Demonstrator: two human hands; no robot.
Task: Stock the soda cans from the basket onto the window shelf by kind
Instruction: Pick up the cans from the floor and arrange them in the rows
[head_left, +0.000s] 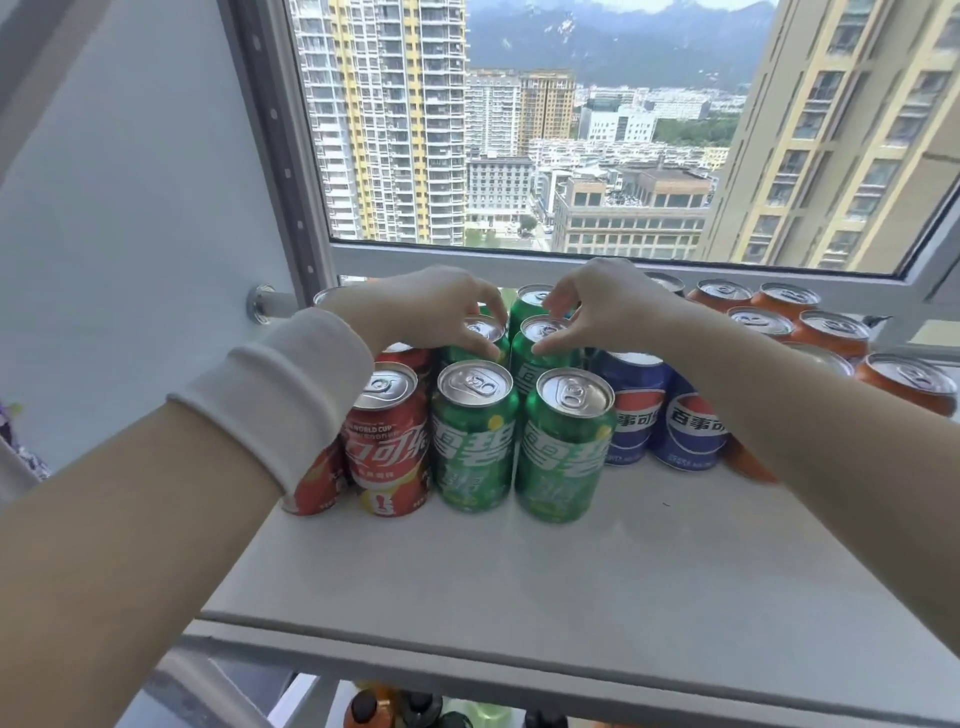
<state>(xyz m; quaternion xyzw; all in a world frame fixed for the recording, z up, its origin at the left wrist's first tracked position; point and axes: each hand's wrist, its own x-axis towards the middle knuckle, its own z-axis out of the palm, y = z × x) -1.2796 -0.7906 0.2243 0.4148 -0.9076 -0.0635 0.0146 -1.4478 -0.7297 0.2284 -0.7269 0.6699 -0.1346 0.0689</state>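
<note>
While my left hand (431, 306) pinches the rim of the left green can (480, 332) in the second row, my right hand (613, 301) pinches the rim of the right green can (543, 332) just beside it, with fingertips curled over each lid. Both stand on the white shelf (571, 571), close behind the front green cans (475, 436). Red cans (387, 441) crowd in on the left, partly hidden by my white cuff (280, 395). Blue cans (685, 426) sit under my right forearm, and the orange cans (831, 332) stand beyond them by the window frame (519, 257). Bottle tops (374, 706) show below the shelf edge.
</note>
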